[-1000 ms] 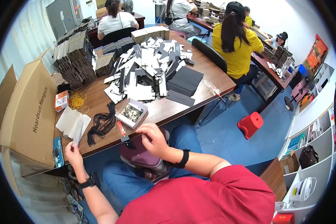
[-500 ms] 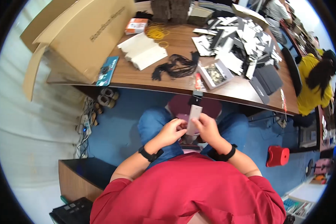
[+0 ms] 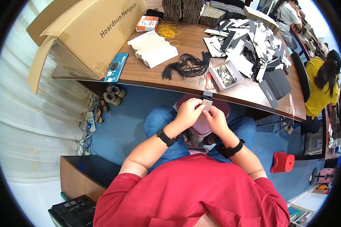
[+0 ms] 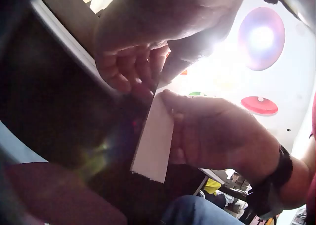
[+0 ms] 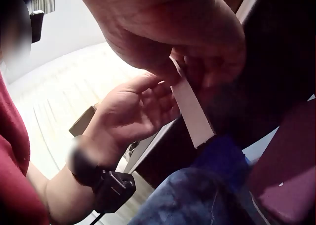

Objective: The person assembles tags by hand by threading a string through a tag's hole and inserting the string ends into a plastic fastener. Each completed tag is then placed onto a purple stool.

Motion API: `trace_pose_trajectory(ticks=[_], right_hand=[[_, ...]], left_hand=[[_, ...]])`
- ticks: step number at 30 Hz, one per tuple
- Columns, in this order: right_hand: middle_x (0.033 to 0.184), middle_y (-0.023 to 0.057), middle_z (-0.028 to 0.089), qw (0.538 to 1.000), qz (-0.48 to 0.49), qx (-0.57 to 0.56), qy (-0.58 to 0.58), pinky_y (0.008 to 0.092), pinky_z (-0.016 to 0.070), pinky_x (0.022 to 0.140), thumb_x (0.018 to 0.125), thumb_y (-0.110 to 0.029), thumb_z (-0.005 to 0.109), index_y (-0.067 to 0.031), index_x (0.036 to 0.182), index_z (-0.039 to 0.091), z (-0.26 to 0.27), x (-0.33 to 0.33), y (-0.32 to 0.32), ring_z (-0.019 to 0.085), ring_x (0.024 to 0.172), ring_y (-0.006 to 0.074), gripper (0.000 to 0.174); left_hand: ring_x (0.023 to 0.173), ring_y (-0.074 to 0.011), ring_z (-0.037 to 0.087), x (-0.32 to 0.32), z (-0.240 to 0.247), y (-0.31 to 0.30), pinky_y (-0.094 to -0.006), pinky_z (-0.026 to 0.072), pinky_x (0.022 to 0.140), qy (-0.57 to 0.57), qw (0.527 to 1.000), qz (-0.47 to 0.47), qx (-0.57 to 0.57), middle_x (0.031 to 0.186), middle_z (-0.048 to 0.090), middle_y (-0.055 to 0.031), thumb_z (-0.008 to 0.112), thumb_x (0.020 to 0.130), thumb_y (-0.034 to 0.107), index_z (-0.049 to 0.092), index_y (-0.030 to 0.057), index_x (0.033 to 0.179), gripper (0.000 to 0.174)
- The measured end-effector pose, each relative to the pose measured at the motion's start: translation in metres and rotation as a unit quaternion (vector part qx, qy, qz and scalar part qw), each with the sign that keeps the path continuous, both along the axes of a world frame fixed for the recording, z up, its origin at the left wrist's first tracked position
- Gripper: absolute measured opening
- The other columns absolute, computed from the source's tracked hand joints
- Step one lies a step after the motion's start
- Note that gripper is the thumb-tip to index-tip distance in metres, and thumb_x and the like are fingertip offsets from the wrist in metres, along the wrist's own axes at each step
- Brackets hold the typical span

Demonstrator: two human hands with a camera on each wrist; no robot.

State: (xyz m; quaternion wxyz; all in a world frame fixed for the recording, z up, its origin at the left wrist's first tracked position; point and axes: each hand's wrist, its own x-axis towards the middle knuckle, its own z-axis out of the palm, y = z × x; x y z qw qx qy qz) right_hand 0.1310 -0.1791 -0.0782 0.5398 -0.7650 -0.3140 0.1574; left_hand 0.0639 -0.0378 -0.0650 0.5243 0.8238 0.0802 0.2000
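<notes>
Both hands meet over the lap at the table's front edge, around a narrow pale hang tag (image 3: 207,103) with a small hole at its upper end. My left hand (image 3: 189,112) grips it from the left near the upper end. From the right, my right hand (image 3: 216,120) pinches the same tag between thumb and fingers. In the left wrist view the tag's plain lower part (image 4: 154,143) hangs free below the fingers. A black clip (image 3: 208,94) on the table edge sits just beyond the fingertips.
Near the edge lie black cords (image 3: 187,65), a small box of metal bits (image 3: 226,75) and a stack of pale tags (image 3: 153,49). Black and white tags (image 3: 250,45) heap behind. A large carton (image 3: 94,38) stands left; a purple stool (image 3: 201,126) is below.
The left hand has brought a tag from the left stack to the lap, where the right hand joined it. Both hands have since risen with it toward the clip. The head view has turned left.
</notes>
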Motion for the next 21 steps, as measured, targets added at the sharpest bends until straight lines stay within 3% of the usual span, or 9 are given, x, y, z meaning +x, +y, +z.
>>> trace_pose_trajectory(ticks=[3, 6, 10, 13, 15, 17, 18, 19, 21], right_hand=[[0.079, 0.0148, 0.065, 1.000, -0.007, -0.001, 0.026, 0.0312, 0.0479, 0.065, 0.086, -0.011, 0.059, 0.0005, 0.098, 0.062, -0.005, 0.003, 0.002, 0.062, 0.072, 0.0169, 0.017], [0.076, 0.0170, 0.064, 0.999, -0.033, 0.027, 0.008, 0.0362, 0.0480, 0.063, 0.086, -0.017, 0.059, -0.0003, 0.090, 0.062, 0.001, 0.000, 0.006, 0.064, 0.070, 0.0259, 0.017], [0.074, 0.0219, 0.062, 0.963, -0.036, -0.239, -0.123, 0.0475, 0.0477, 0.063, 0.087, -0.035, 0.055, -0.0023, 0.079, 0.060, 0.020, 0.007, 0.001, 0.061, 0.075, 0.0399, 0.034], [0.076, 0.0181, 0.065, 0.921, -0.036, -0.340, -0.187, 0.0476, 0.0489, 0.066, 0.084, -0.034, 0.059, -0.0031, 0.083, 0.062, 0.040, 0.000, -0.005, 0.063, 0.078, 0.0371, 0.031], [0.077, 0.0176, 0.065, 0.951, 0.030, -0.264, -0.160, 0.0455, 0.0497, 0.068, 0.082, -0.033, 0.061, -0.0030, 0.086, 0.064, 0.033, 0.005, -0.020, 0.064, 0.080, 0.0359, 0.031], [0.075, 0.0158, 0.065, 0.962, 0.128, -0.232, -0.071, 0.0375, 0.0501, 0.065, 0.082, -0.025, 0.062, -0.0011, 0.086, 0.065, 0.051, 0.007, -0.019, 0.065, 0.072, 0.0290, 0.024], [0.074, 0.0152, 0.065, 0.965, 0.173, -0.194, -0.023, 0.0357, 0.0497, 0.064, 0.082, -0.022, 0.062, -0.0007, 0.085, 0.065, 0.064, 0.005, -0.016, 0.064, 0.070, 0.0270, 0.022], [0.073, 0.0147, 0.064, 0.964, 0.215, -0.157, 0.027, 0.0339, 0.0493, 0.063, 0.082, -0.020, 0.062, -0.0002, 0.084, 0.065, 0.076, 0.001, -0.013, 0.064, 0.067, 0.0249, 0.020], [0.071, 0.0127, 0.063, 0.966, 0.235, -0.110, 0.010, 0.0310, 0.0476, 0.061, 0.082, -0.013, 0.062, 0.0009, 0.085, 0.064, 0.099, -0.006, 0.010, 0.061, 0.064, 0.0186, 0.014]], left_hand=[[0.070, -0.0151, 0.060, 0.001, 0.005, -0.001, -0.0275, 0.0463, 0.061, -0.008, 1.000, 0.018, 0.001, 0.082, 0.062, -0.0104, 0.061, 0.083, 0.011, 0.064, -0.0019, 0.092, 0.015], [0.064, -0.0175, 0.060, 0.007, 0.004, -0.001, -0.0291, 0.0458, 0.057, -0.019, 0.999, 0.041, 0.029, 0.077, 0.063, -0.0117, 0.062, 0.083, 0.013, 0.064, -0.0018, 0.087, 0.016], [0.059, -0.0248, 0.061, 0.014, 0.015, 0.003, -0.0345, 0.0462, 0.053, 0.025, 0.994, 0.072, 0.082, 0.068, 0.062, -0.0143, 0.064, 0.080, 0.023, 0.066, -0.0002, 0.080, 0.023], [0.064, -0.0300, 0.062, 0.010, 0.023, 0.007, -0.0386, 0.0477, 0.057, 0.095, 0.981, 0.075, 0.153, 0.068, 0.063, -0.0151, 0.063, 0.080, 0.036, 0.066, 0.0034, 0.075, 0.033], [0.066, -0.0290, 0.062, 0.003, 0.026, 0.015, -0.0375, 0.0477, 0.058, 0.090, 0.978, 0.074, 0.173, 0.070, 0.062, -0.0127, 0.064, 0.079, 0.034, 0.064, 0.0060, 0.072, 0.029], [0.065, -0.0268, 0.060, -0.007, 0.039, 0.026, -0.0361, 0.0471, 0.058, 0.017, 0.977, 0.132, 0.164, 0.071, 0.059, -0.0090, 0.067, 0.078, 0.028, 0.061, 0.0074, 0.070, 0.023], [0.062, -0.0247, 0.056, -0.007, 0.039, 0.038, -0.0353, 0.0461, 0.056, -0.048, 0.963, 0.181, 0.192, 0.070, 0.054, -0.0072, 0.069, 0.076, 0.022, 0.059, 0.0075, 0.068, 0.019], [0.068, -0.0249, 0.055, -0.008, 0.045, 0.052, -0.0361, 0.0460, 0.061, -0.077, 0.950, 0.213, 0.216, 0.073, 0.053, -0.0077, 0.070, 0.074, 0.019, 0.059, 0.0078, 0.071, 0.016], [0.075, -0.0276, 0.054, -0.009, 0.051, 0.078, -0.0377, 0.0454, 0.067, -0.101, 0.909, 0.299, 0.274, 0.078, 0.053, -0.0088, 0.070, 0.073, 0.019, 0.059, 0.0073, 0.075, 0.016]])
